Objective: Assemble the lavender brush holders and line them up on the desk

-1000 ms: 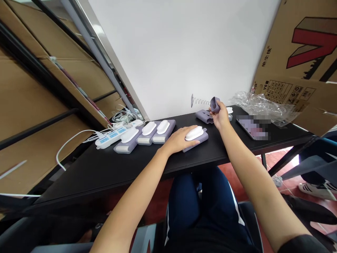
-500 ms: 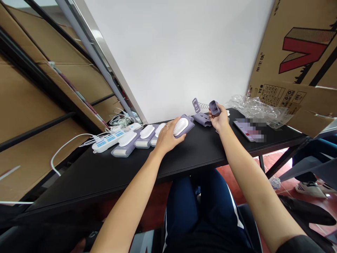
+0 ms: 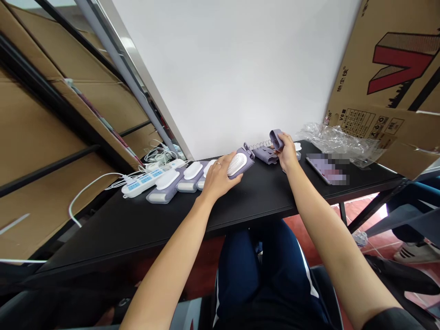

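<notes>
While my left hand [image 3: 217, 178] grips the purple-and-white plastic handset [image 3: 239, 163] steady on the black counter [image 3: 261, 197], my right hand [image 3: 287, 153] pinches its small purple plug [image 3: 277, 139] aloft, coiled cord [image 3: 260, 145] slack.

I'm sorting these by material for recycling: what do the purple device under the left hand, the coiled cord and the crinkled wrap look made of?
Purple device: apparently matte plastic, with a smooth white pad.
Coiled cord: thin spiral, material unclear.
Crinkled wrap: clear plastic film, glossy and creased.
</notes>
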Action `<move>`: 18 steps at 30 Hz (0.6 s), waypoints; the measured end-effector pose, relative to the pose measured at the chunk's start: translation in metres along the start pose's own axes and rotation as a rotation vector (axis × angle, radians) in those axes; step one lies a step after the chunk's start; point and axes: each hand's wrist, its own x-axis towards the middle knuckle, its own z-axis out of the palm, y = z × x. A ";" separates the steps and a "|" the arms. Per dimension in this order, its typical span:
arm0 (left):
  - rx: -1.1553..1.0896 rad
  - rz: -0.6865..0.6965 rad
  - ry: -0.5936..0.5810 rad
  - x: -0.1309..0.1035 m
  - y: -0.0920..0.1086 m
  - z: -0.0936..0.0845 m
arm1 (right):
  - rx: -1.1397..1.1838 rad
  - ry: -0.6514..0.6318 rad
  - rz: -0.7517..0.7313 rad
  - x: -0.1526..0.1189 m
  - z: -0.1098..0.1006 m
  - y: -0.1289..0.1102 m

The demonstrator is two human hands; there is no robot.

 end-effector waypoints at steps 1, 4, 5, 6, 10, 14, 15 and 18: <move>-0.001 -0.001 0.000 0.000 0.000 0.000 | -0.011 0.002 -0.012 0.000 0.000 0.000; -0.013 -0.009 0.003 0.000 0.000 0.000 | -0.036 0.010 -0.024 -0.001 -0.001 -0.002; -0.020 -0.014 0.002 0.000 0.000 0.000 | -0.041 0.014 -0.023 -0.001 -0.001 -0.002; -0.026 -0.021 0.001 0.000 0.000 0.000 | -0.044 0.017 -0.022 -0.001 -0.001 -0.002; -0.051 -0.044 -0.010 -0.001 0.000 0.001 | -0.067 0.008 -0.042 -0.002 -0.001 -0.003; -0.059 -0.039 -0.013 -0.001 -0.001 0.001 | -0.111 -0.001 -0.079 -0.003 0.000 -0.003; -0.056 -0.036 -0.015 -0.001 -0.001 0.001 | -0.121 -0.005 -0.092 -0.003 0.001 -0.003; -0.040 -0.028 -0.028 -0.001 -0.001 0.000 | -0.139 -0.015 -0.132 -0.006 0.003 -0.005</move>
